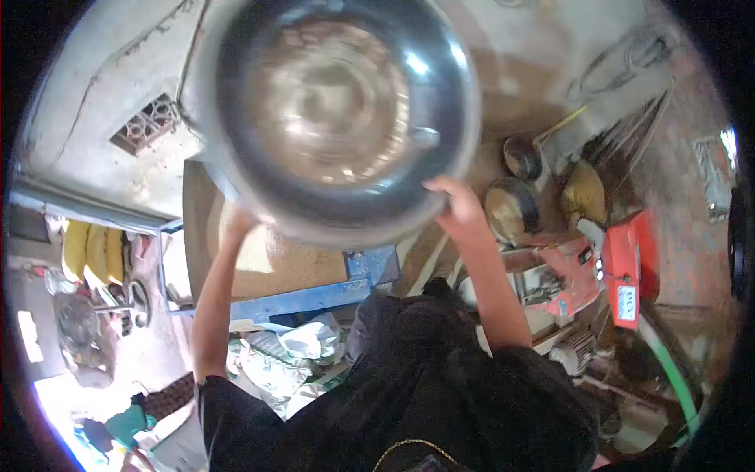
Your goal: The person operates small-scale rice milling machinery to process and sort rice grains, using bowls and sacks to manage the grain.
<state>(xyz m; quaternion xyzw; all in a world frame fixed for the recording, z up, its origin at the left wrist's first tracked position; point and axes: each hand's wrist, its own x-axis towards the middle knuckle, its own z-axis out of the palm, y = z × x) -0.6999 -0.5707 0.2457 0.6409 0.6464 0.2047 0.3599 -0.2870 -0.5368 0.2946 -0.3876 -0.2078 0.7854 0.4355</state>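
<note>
A large round metal basin (pixel 334 186), shiny and smeared by motion, is held up in front of me with its round face toward the camera. My left hand (pixel 242 220) grips its lower left rim, with most of the fingers hidden behind it. At the lower right rim, my right hand (pixel 460 206) is closed on the edge, the thumb lying over the near side. Behind and below the basin is a wide blue-framed tray (pixel 303 301) with a layer of brownish, grain-like material (pixel 303 267) in it, partly covered by the basin.
A red machine (pixel 633 263) stands on the right, with a green hose (pixel 668 370) below it. Near it are a dark pan (pixel 523 157), a round container (pixel 511 211) and a yellowish sack (pixel 583 193). Silvery bags (pixel 275 366) lie below the tray. A person (pixel 118 429) is at lower left.
</note>
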